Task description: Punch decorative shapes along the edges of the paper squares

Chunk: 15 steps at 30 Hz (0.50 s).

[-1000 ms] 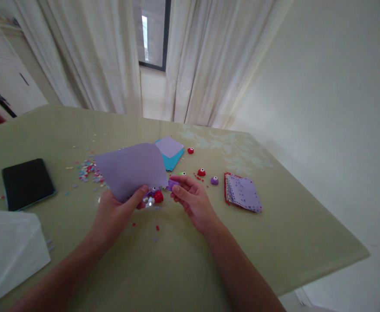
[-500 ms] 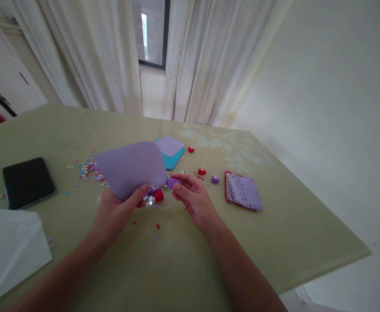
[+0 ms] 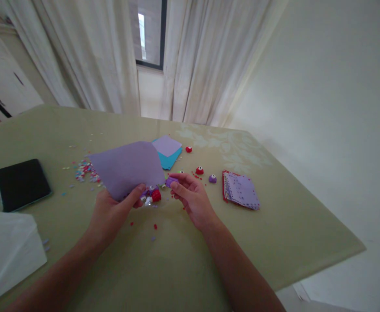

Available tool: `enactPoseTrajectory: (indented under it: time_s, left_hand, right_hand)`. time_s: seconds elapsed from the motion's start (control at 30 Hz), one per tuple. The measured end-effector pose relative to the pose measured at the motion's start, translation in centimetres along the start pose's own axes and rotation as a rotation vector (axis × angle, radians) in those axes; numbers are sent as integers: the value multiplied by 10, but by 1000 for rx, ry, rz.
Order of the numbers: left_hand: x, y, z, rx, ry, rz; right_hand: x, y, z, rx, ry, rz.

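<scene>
A sheet of lilac paper (image 3: 128, 167) is raised above the table, its lower edge pinched between the thumb and fingers of my left hand (image 3: 120, 206). My right hand (image 3: 193, 195) is closed round a small purple hole punch (image 3: 171, 181), which meets the sheet's right corner. Whether the paper is inside the punch's slot I cannot tell. Under the sheet, beside my left fingertips, is a cluster of small figures with eyes, among them a red one (image 3: 156, 196). A green piece with an eye (image 3: 181, 172) is partly hidden behind my right fingers.
Several single-eyed figures, red (image 3: 199, 170) and purple (image 3: 212, 178), stand to the right. Beyond them lies a stack of punched sheets (image 3: 242, 190). Lilac and blue paper (image 3: 168, 149) lies behind. Confetti (image 3: 85, 171), a black tablet (image 3: 23, 184) and a white sheet (image 3: 11, 255) are left.
The view has shifted slightly, so everything sits a little further left. Both hands keep their holds on the paper and the punch, with hardly any movement between them.
</scene>
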State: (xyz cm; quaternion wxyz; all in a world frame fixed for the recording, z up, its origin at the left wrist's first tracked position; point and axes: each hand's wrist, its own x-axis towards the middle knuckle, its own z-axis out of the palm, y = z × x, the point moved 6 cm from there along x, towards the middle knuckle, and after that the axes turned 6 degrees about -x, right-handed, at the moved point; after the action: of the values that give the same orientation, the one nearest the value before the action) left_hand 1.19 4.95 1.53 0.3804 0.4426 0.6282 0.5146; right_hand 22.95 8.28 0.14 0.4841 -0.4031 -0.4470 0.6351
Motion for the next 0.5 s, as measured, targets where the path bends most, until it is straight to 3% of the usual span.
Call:
enactPoseTrajectory:
  time_s: [0.5]
  left_hand:
    - [0,-3,1,-26,10,-28]
  right_hand:
    - [-1,1,2,14,-37,6]
